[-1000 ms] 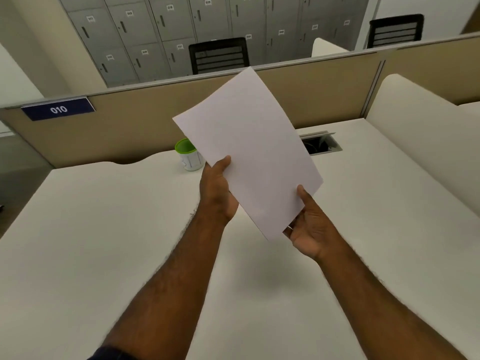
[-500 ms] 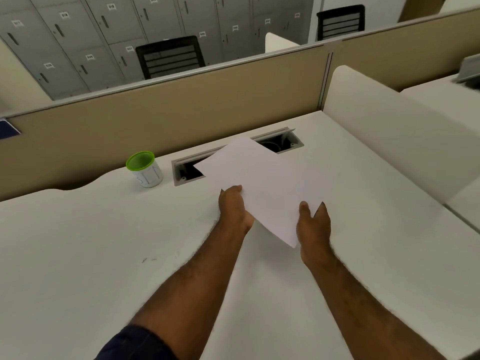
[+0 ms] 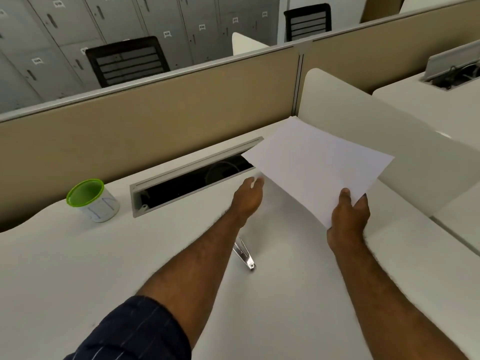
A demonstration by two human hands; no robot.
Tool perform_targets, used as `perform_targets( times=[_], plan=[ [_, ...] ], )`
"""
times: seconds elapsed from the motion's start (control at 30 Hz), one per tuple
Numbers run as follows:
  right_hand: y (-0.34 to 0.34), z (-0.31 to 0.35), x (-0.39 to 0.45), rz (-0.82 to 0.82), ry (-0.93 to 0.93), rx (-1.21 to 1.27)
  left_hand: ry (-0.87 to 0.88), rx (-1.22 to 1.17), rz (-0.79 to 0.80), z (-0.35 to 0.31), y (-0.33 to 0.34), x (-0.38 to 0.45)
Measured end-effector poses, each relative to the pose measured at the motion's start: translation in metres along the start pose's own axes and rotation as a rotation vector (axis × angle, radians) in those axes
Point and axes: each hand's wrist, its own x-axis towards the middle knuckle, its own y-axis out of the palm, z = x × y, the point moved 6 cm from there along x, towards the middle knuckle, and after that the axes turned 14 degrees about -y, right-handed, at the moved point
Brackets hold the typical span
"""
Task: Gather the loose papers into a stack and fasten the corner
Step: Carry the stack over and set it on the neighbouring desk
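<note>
While the right hand (image 3: 349,216) pinches the papers (image 3: 315,165) by a corner, the left hand (image 3: 248,197) hangs loose (stapler (image 3: 244,254) mid-desk, under that forearm).

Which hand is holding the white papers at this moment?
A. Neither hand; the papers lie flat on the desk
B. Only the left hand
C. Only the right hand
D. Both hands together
C. The right hand pinches the near corner of the papers, thumb on top, and holds them above the desk, while the left hand is off the sheets, beside their left edge.
</note>
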Motion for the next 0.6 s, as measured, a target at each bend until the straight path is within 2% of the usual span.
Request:
perform_targets(
  times=[0.1, 0.17, 0.3, 0.6],
  plan=[
    [-0.002, -0.010, 0.028, -0.068, 0.009, 0.001, 0.134, 0.585, -0.073, 0.026, -0.004, 0.038],
    [-0.003, -0.019, 0.043, -0.116, 0.021, -0.002, 0.184, 0.825, -0.099, 0.041, -0.008, 0.060],
    [0.001, -0.041, 0.065, -0.187, 0.070, 0.038, 0.243, 0.896, -0.133, 0.050, -0.007, 0.078],
    [0.037, -0.070, 0.094, -0.225, 0.167, 0.047, 0.214, 0.961, -0.139, 0.065, -0.002, 0.083]
  ],
)
